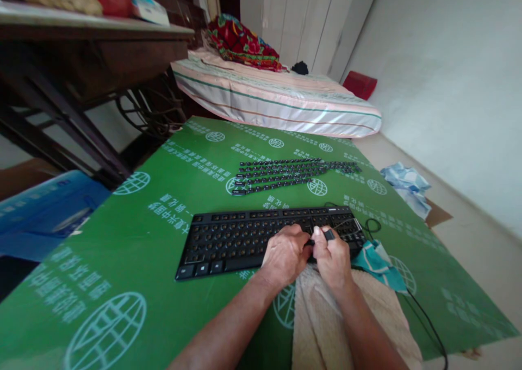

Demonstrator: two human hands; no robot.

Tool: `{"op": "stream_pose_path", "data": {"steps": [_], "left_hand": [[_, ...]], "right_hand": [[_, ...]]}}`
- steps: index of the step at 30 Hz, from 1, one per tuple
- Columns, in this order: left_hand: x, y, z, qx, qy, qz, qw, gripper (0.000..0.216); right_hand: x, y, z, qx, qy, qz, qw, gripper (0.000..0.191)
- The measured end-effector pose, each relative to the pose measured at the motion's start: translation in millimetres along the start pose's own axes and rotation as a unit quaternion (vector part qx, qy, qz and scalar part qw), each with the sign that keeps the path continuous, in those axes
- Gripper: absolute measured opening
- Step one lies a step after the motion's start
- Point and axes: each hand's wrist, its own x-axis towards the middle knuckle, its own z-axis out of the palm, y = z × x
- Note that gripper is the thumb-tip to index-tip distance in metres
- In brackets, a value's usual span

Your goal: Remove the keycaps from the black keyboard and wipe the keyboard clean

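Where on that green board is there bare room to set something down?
Bare board lies left of the keyboard, toward the blue box, and in the near left corner. A thinner strip runs between keyboard and keycap rows. Crowded: the right end, where the left hand, right hand, towel, teal cloth and cable meet.

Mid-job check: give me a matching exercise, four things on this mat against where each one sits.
Things:
1. keyboard
2. rows of keycaps
3. teal cloth
4. small black piece

Places:
A. pinched in the grip of the right hand
B. laid out on the green mat, beyond the keyboard
C. lying flat under the left hand
D. at the keyboard's right end

Pairs: 1-C, 2-B, 3-D, 4-A
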Motion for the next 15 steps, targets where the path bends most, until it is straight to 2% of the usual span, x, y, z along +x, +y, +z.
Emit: {"op": "stream_pose_path", "data": {"steps": [9, 15], "left_hand": [[-0.2, -6.7, -3.2, -0.081, 0.018, -0.001, 0.997, 0.010], [1.1, -8.3, -3.5, -0.131, 0.032, -0.017, 0.991, 0.012]], "right_hand": [[-2.4, 0.1, -1.4, 0.091, -0.016, 0.030, 0.995, 0.034], [-3.9, 1.3, -1.1, 0.093, -0.009, 0.000, 0.996, 0.029]]}}
